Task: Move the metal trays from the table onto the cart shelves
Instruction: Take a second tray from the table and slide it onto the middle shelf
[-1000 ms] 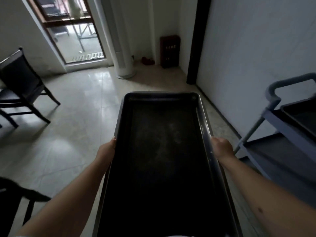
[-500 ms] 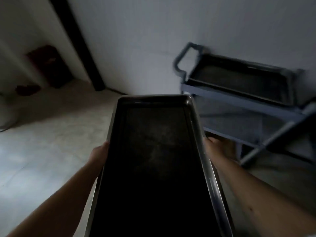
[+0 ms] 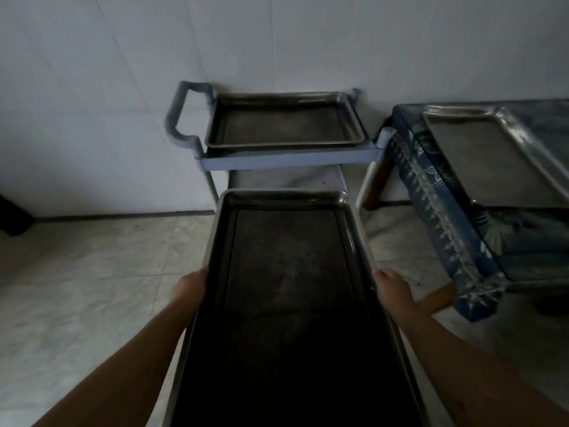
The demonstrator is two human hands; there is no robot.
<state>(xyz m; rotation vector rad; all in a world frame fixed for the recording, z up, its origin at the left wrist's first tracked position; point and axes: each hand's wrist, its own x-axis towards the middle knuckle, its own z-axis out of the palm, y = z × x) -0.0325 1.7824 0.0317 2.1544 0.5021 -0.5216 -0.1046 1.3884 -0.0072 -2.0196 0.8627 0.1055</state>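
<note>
1. The left hand (image 3: pixel 190 289) keeps its grip clamped on the carried tray (image 3: pixel 289 303), at its left rim.
2. The cart (image 3: pixel 289 163), off to the side a moment ago, now sits dead ahead (top shelf already holds a tray (image 3: pixel 284 124)).
3. The right hand (image 3: pixel 391 288) grips the right rim; another tray (image 3: pixel 492 158) waits on the tabletop (image 3: pixel 437 211).

Both bare forearms reach forward and slightly inward from the bottom corners of the view. The left hand (image 3: pixel 190 289) curls its grip on the left rim of the tray (image 3: pixel 286 303), while the right hand (image 3: pixel 392 289) closes on the right rim. The fingers seem tucked underneath, though the dim light hides them. Both wrists look straight and level.
</note>
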